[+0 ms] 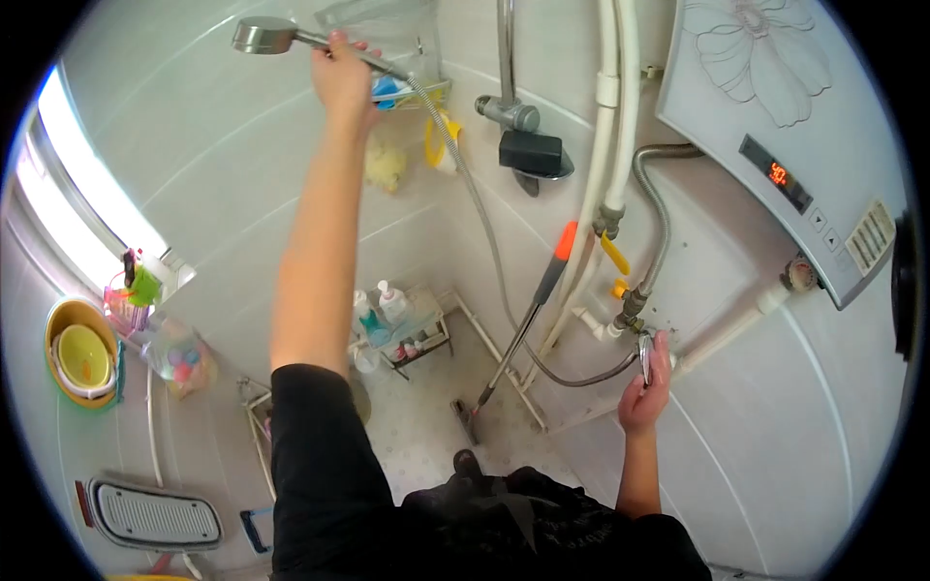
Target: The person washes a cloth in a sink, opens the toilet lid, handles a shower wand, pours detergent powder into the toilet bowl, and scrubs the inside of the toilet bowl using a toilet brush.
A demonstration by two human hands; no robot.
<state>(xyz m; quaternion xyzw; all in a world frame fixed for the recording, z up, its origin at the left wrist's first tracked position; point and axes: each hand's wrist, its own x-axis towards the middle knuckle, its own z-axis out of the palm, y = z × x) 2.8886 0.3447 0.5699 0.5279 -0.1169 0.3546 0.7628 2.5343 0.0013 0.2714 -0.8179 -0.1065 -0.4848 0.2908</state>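
Stacked bowls (84,356) hang on the wall, well left of the orange-gripped pole (553,268), the reference for this report. The shower head (263,36) is held above and left of the pole, its round head directed leftward. The left hand (344,79) has its fingers closed around the shower head's handle. Lower, left of the pole, a small rack (418,332) bears pump bottles, one white and one with teal contents. The metal shower hose (472,184) descends from the handle, passes the pole's shaft and bends rightward to the valve fitting. Above and left of the pole's grip, a black block (530,152) sits at a wall-mounted dish. Right of the pole, the right hand (646,392) is raised at a chrome lever (645,355), fingers extended and close together; firm contact cannot be confirmed. The water heater (775,126), upper right of the pole, displays red digits.
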